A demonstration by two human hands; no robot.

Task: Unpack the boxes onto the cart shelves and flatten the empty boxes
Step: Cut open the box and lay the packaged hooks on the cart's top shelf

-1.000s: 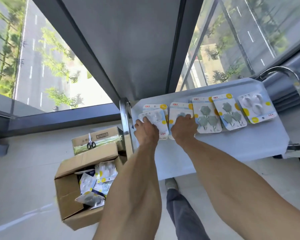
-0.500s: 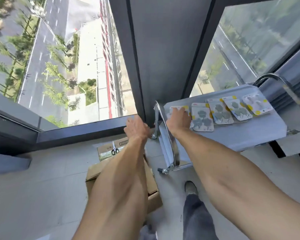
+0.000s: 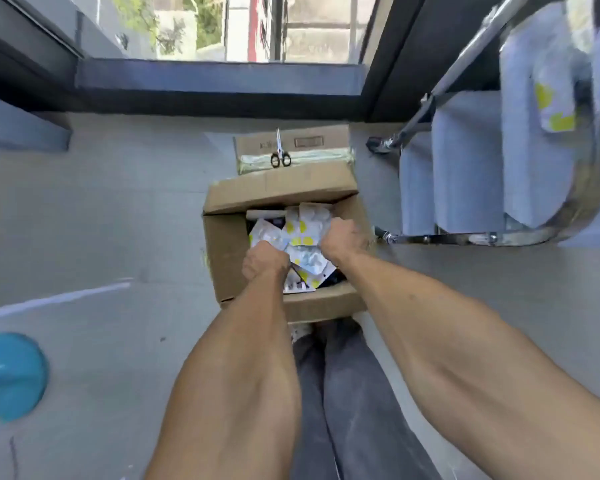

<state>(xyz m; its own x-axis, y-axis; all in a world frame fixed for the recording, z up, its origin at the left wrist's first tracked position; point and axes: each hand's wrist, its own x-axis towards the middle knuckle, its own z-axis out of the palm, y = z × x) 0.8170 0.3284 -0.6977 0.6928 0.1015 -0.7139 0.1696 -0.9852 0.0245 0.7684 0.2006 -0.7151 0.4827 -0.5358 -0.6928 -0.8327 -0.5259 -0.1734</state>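
Note:
An open cardboard box [image 3: 227, 251] stands on the floor in front of my legs, holding several white blister packs with yellow dots [image 3: 300, 230]. Both my hands are inside it. My left hand [image 3: 264, 263] curls its fingers round packs at the near left of the pile. My right hand [image 3: 343, 237] grips packs at the right side. The cart [image 3: 465, 174] with pale blue shelves stands to the right, its top shelf blurred, with a pack [image 3: 555, 98] on it.
A second, taped box [image 3: 312, 142] lies behind the open one with scissors [image 3: 279, 152] on top. A blue round object [image 3: 9, 375] sits on the floor at the far left. The window frame [image 3: 219, 77] runs along the floor behind the boxes.
My hands left the packs on the cart's top shelf and dropped into the open box on the floor. My head turned down and left, so the cart now sits at the right edge.

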